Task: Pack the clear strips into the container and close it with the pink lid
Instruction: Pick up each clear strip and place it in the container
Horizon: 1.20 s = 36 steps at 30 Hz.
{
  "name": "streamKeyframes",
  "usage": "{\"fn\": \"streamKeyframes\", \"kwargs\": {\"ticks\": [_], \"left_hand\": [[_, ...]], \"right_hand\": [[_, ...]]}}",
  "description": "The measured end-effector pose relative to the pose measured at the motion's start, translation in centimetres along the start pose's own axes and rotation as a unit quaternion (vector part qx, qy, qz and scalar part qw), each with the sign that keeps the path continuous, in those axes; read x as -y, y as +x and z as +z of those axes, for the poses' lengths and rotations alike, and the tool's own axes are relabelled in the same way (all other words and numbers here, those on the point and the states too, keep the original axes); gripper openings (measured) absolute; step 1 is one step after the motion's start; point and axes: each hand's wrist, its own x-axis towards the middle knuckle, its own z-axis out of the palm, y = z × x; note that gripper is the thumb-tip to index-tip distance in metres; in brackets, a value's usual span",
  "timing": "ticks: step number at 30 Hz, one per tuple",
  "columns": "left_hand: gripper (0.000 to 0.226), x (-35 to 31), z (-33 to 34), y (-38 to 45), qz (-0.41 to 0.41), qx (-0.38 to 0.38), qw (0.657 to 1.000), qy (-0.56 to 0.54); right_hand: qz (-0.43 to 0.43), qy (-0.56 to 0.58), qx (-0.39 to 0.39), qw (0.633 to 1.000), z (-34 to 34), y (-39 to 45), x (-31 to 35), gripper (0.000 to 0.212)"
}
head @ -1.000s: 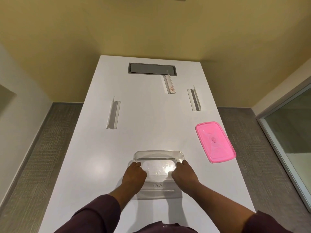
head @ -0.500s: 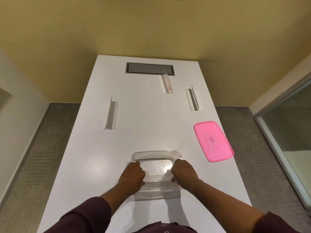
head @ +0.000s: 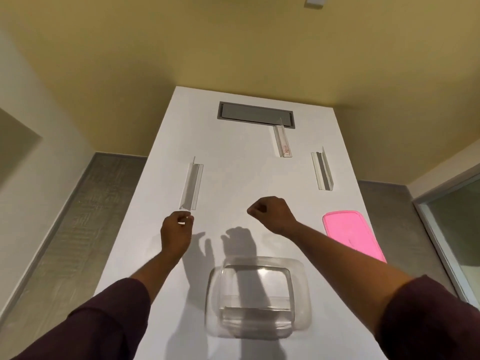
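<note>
The clear container (head: 213, 287) stands empty near the table's front edge, with neither hand on it. My left hand (head: 176, 233) reaches forward; its curled thumb and fingers, a small gap between them, sit just short of the near end of the left clear strip (head: 192, 187). My right hand (head: 273, 214) hovers over the middle of the table in a loose fist, holding nothing. Two more clear strips lie further off: one (head: 282, 141) near the far end, another (head: 322, 168) at the right. The pink lid (head: 349, 233) lies flat on the right, partly behind my right forearm.
The white table (head: 233, 178) has a grey recessed panel (head: 255, 116) at its far end. Yellow walls stand beyond it. Grey carpet runs along both long sides. A glass partition (head: 457, 229) is on the right.
Both hands have let go of the container and moved forward. The left hand went toward the left strip and the right hand went over the table's middle. The camera has tilted.
</note>
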Motion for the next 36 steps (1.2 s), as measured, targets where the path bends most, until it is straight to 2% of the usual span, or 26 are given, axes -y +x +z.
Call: {"fn": "streamKeyframes", "kwargs": {"ticks": [4,8,10,16,18,20,25,31,34,36], "left_hand": [[0.010,1.1,-0.5,4.2,-0.195,0.007,0.972,-0.132],[0.026,2.6,0.0,7.4,-0.303,0.006,0.929,-0.214],[0.021,2.7,0.5,8.1,-0.332,-0.008,0.907,-0.259],[0.012,3.0,2.0,10.1,-0.382,-0.019,0.849,-0.364],[0.017,3.3,2.0,11.0,-0.397,-0.029,0.829,-0.393],[0.019,3.5,2.0,11.7,-0.403,-0.036,0.823,-0.399],[0.019,4.2,2.3,13.3,-0.397,-0.042,0.830,-0.390],[0.007,5.4,2.3,13.0,-0.376,-0.085,0.841,-0.380],[0.037,5.3,2.4,12.5,-0.358,-0.098,0.843,-0.390],[0.046,5.1,2.3,11.9,-0.351,-0.096,0.849,-0.383]], "right_hand": [[-0.014,0.006,0.027,1.000,0.7,6.9,3.6,0.017],[-0.020,-0.020,0.070,0.997,3.0,13.6,6.8,0.028],[-0.020,-0.026,0.092,0.995,4.6,16.2,8.1,0.040],[-0.009,-0.031,0.135,0.990,9.5,22.7,10.4,0.074],[-0.023,-0.053,0.135,0.989,10.8,24.9,10.9,0.082],[-0.042,-0.087,0.136,0.986,11.6,26.9,11.2,0.085],[-0.065,-0.138,0.171,0.973,13.3,29.9,10.9,0.076],[-0.067,-0.099,0.104,0.987,13.1,29.6,10.0,0.055],[-0.064,-0.060,0.060,0.994,12.2,27.8,9.4,0.045],[-0.072,-0.029,0.021,0.997,11.2,26.0,8.9,0.036]]}}
